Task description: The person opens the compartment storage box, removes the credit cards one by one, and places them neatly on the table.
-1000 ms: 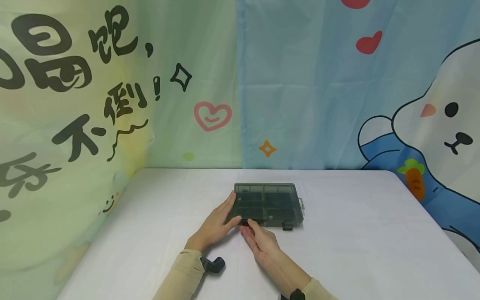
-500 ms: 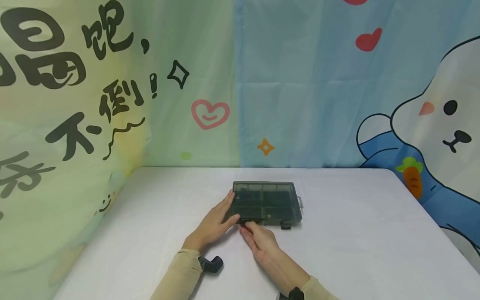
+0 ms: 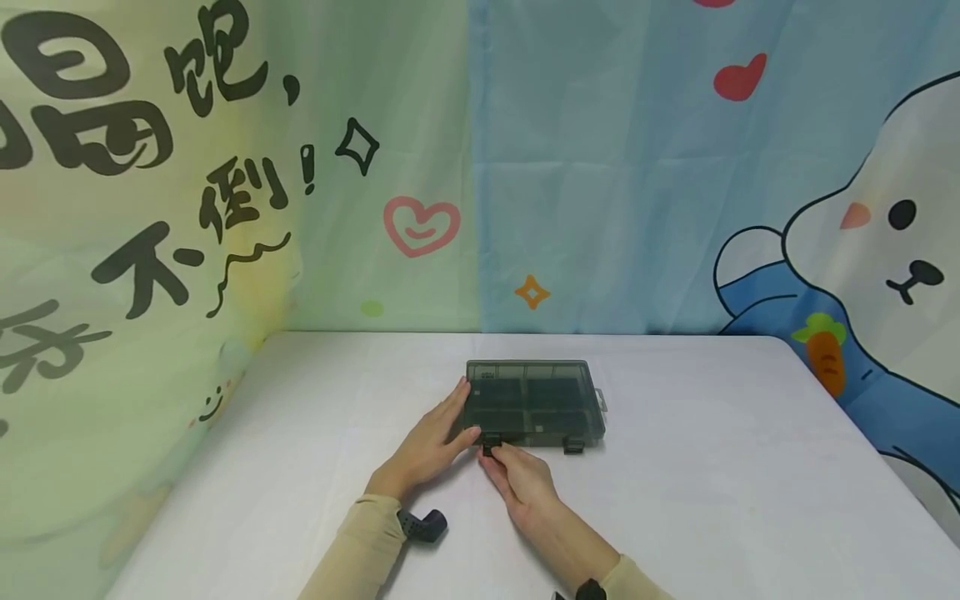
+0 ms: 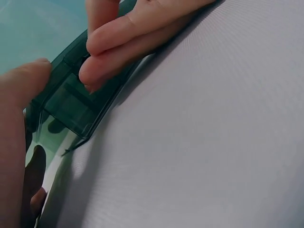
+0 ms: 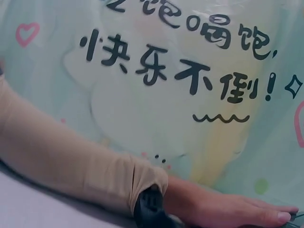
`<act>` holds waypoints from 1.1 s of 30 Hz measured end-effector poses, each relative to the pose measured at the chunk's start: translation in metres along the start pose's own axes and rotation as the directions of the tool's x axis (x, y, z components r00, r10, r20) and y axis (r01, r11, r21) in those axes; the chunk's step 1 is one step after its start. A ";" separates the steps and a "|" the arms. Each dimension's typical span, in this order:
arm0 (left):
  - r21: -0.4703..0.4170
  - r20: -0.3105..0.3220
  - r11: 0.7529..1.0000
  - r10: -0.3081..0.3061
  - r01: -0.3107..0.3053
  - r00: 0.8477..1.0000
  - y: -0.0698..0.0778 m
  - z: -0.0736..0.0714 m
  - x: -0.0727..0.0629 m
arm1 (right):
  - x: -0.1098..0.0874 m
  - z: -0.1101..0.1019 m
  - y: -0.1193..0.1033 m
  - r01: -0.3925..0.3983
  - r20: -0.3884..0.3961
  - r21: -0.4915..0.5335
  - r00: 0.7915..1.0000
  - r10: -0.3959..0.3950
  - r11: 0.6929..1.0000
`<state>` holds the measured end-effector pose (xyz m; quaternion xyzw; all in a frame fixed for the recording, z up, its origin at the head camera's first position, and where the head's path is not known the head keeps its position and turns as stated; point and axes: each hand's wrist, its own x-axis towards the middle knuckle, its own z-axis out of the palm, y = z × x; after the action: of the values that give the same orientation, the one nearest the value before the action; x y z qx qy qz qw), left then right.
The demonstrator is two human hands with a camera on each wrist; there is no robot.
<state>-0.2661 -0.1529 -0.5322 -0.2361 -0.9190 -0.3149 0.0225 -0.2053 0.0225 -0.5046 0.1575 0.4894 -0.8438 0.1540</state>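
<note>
A dark, see-through plastic storage box (image 3: 536, 404) with compartments lies on the white table, its lid down. Two black latches sit on its front edge: the left latch (image 3: 491, 441) and the right latch (image 3: 573, 447), which sticks out toward me. My left hand (image 3: 429, 447) rests along the box's left side with straight fingers, its thumb at the front left corner. Thumb and fingers of my right hand (image 3: 525, 483) pinch the left latch. The left wrist view shows the right fingertips (image 4: 97, 71) against the box's front wall. Part of that latch is hidden behind them.
The white table (image 3: 720, 467) reaches back to a printed curtain (image 3: 592, 208) with hearts, writing and a cartoon animal. A clear hanging loop (image 3: 602, 401) juts from the box's right side. Dark devices are strapped to both wrists, one of them the left wrist device (image 3: 423, 526).
The left latch now stands out from the front edge, where it showed less before. My left hand and the box keep their places; the head view has shifted slightly.
</note>
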 end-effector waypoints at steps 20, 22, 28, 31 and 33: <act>0.013 0.012 1.000 -0.011 0.011 1.000 -0.001 0.004 0.002 | 0.007 -0.016 0.000 0.124 0.157 -0.283 0.984 -0.082 0.951; 0.009 0.009 1.000 -0.007 0.007 1.000 -0.001 0.004 0.001 | 0.007 -0.018 -0.001 0.156 0.169 -0.328 0.980 -0.104 0.932; 0.012 0.013 1.000 -0.016 0.016 1.000 0.002 0.002 0.000 | 0.004 -0.023 -0.002 0.262 0.178 -0.484 0.964 -0.199 0.835; 0.013 0.011 1.000 -0.010 0.009 1.000 0.003 0.002 0.000 | 0.003 -0.027 -0.003 0.310 0.172 -0.570 0.951 -0.258 0.761; 0.014 0.007 1.000 -0.002 0.002 1.000 0.002 0.003 0.000 | 0.003 -0.031 -0.003 0.341 0.180 -0.628 0.938 -0.296 0.699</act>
<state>-0.2649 -0.1499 -0.5333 -0.2362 -0.9215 -0.3076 0.0204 -0.2055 0.0508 -0.5188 -0.0206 0.7658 -0.6393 0.0664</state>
